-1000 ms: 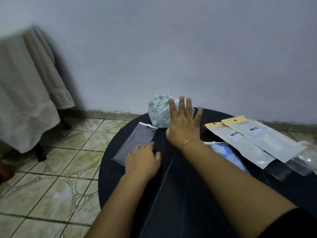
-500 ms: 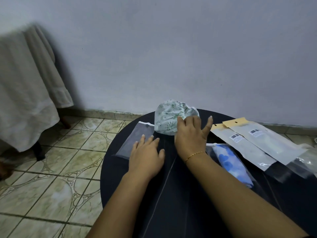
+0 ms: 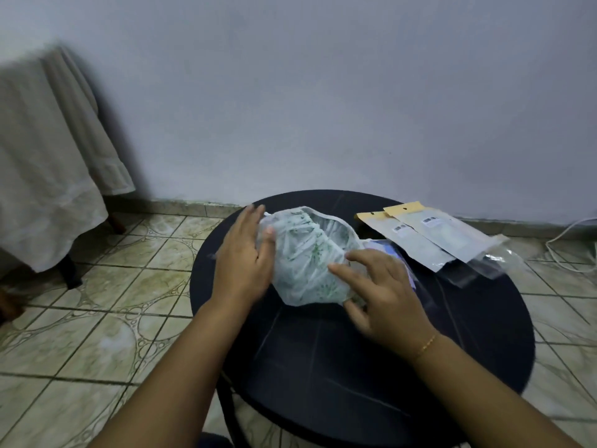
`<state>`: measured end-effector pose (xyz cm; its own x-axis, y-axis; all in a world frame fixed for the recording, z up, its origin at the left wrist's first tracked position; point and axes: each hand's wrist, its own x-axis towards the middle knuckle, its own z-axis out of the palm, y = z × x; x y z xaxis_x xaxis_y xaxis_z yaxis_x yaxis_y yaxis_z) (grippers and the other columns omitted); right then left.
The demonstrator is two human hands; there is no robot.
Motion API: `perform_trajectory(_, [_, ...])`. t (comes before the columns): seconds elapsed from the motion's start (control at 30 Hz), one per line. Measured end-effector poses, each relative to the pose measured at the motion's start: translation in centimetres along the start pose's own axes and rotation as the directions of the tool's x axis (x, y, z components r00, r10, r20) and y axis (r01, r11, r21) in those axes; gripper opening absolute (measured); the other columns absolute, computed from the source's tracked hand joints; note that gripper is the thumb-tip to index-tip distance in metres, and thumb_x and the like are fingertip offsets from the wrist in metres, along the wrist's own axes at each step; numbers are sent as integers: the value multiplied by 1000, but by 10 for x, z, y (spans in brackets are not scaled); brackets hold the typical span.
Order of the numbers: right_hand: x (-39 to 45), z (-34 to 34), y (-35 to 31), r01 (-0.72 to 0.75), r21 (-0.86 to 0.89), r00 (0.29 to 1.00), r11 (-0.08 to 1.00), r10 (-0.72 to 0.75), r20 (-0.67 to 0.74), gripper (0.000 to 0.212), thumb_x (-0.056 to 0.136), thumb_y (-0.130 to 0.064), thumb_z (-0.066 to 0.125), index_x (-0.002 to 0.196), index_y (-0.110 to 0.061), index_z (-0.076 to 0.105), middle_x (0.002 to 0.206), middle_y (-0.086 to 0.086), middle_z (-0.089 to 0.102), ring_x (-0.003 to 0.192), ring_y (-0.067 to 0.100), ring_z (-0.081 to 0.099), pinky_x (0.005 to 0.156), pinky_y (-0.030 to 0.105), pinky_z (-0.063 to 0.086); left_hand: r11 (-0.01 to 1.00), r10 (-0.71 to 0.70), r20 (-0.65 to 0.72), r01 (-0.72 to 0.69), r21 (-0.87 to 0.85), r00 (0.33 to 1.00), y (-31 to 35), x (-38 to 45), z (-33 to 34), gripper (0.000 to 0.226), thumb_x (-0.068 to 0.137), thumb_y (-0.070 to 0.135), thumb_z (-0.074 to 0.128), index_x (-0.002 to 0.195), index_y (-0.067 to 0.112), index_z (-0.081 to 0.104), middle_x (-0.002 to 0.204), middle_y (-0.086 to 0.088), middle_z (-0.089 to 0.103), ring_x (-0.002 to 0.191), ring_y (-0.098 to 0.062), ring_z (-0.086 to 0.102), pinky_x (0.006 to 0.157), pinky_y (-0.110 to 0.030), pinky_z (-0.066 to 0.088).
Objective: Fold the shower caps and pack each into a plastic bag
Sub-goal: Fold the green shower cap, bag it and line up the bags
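Observation:
A white shower cap with a green leaf print lies bunched at the middle of the round dark table. My left hand grips its left edge, with the thumb pressed on the fabric. My right hand holds its right and lower edge, fingers spread over the top. A blue-patterned cap in a clear bag peeks out behind my right hand. Two plastic bags with yellow header cards lie at the table's back right. An empty clear bag sits beside them.
A piece of furniture draped in pale cloth stands at the left on the tiled floor. A plain wall rises just behind the table. A white cable runs along the floor at the far right.
The printed cap has come from the table's far edge to the middle. My left hand has left the clear bag and taken the cap's left edge, and my right hand now grips its right side.

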<state>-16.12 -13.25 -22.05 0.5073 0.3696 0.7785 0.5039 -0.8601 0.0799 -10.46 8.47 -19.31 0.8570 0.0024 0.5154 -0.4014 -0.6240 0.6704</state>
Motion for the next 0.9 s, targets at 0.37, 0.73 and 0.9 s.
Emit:
perform_trajectory(0.37, [-2,-33,7,-698,-46,698,715,693,178,50,90,-41,25,110,-15,63,112,3,60,110,26,51,91,39,38,949,141,211,-193,250,967,18,-39,2,69,82,66,16,126,33,58,129,9,53,141,-14,25,109,-43,20])
perform_trajectory(0.73, [32,10,33,-678,-354,397,645,726,562,34,96,-28,28,107,-18,59,120,9,52,109,29,46,85,39,31,978,145,242,-176,110,959,-5,-30,-4,64,84,64,24,119,29,64,105,17,51,129,-7,38,100,-31,32])
perform_trajectory(0.9, [58,47,47,-729,-297,362,617,715,597,34,96,-29,28,108,-18,57,119,12,51,108,31,46,83,40,28,976,175,249,-201,84,953,-5,-22,1,63,85,62,25,119,27,64,104,19,50,130,-6,37,103,-32,33])
